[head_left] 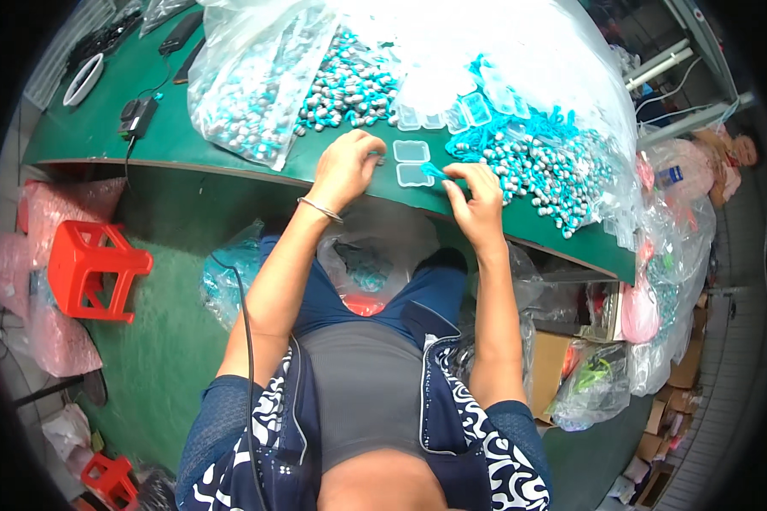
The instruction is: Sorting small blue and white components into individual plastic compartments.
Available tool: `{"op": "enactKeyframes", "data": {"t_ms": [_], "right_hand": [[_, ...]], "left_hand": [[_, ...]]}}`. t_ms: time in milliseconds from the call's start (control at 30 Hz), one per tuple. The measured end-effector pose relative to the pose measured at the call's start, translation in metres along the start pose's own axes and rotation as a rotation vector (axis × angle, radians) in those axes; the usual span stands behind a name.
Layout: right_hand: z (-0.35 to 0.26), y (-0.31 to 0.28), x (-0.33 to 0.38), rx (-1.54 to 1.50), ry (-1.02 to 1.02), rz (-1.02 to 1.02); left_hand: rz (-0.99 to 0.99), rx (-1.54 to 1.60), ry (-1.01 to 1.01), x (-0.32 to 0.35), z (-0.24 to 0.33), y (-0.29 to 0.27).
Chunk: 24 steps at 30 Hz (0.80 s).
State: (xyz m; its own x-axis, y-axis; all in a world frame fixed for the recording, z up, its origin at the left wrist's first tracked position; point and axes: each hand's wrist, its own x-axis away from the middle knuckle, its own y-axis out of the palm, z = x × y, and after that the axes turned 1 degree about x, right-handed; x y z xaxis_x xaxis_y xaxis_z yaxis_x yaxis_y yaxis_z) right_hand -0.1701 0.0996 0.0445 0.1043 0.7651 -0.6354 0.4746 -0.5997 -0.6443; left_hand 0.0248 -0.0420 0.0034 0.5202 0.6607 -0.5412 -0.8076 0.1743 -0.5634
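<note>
A small clear plastic box [412, 152] lies with its lid open at the table's front edge, between my hands. My right hand [479, 200] is closed in a pinch on a turquoise cord [433, 171], which lies over the box's nearer half. Just left of the box, my left hand [346, 169] has its thumb and fingers drawn together. A small greyish bit shows by its fingertips; whether it is gripped I cannot tell. Beyond my right hand spreads a heap of turquoise cords with grey bead-like ends [520, 162]. A second heap of similar pieces [347, 85] lies beyond my left hand.
More clear boxes [422, 117] lie behind the open one. A large clear bag [247, 102] of pieces sits at left, near a black device with a cable [136, 117]. Red stool [94, 264] stands on the floor; filled bags [592, 387] are at right.
</note>
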Motion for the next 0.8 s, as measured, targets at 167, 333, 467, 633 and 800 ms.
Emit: {"op": "enactKeyframes", "data": {"t_ms": [167,333,467,633,800], "right_hand": [[0.016,0.023,-0.018,0.051,-0.143,-0.18],[0.009,0.023,-0.023,0.149,-0.146,-0.205],[0.009,0.027,-0.023,0.133,-0.121,-0.211],[0.009,0.027,-0.017,0.181,-0.132,-0.16],[0.012,0.016,-0.022,0.138,-0.076,-0.108]], "left_hand": [[-0.009,-0.053,-0.058,0.003,0.009,-0.002],[0.023,-0.11,-0.04,0.004,0.013,0.004],[0.095,-0.096,-0.032,0.007,0.015,0.01],[0.074,-0.076,-0.02,0.009,0.015,0.007],[0.063,-0.042,-0.036,0.009,0.011,0.007]]}}
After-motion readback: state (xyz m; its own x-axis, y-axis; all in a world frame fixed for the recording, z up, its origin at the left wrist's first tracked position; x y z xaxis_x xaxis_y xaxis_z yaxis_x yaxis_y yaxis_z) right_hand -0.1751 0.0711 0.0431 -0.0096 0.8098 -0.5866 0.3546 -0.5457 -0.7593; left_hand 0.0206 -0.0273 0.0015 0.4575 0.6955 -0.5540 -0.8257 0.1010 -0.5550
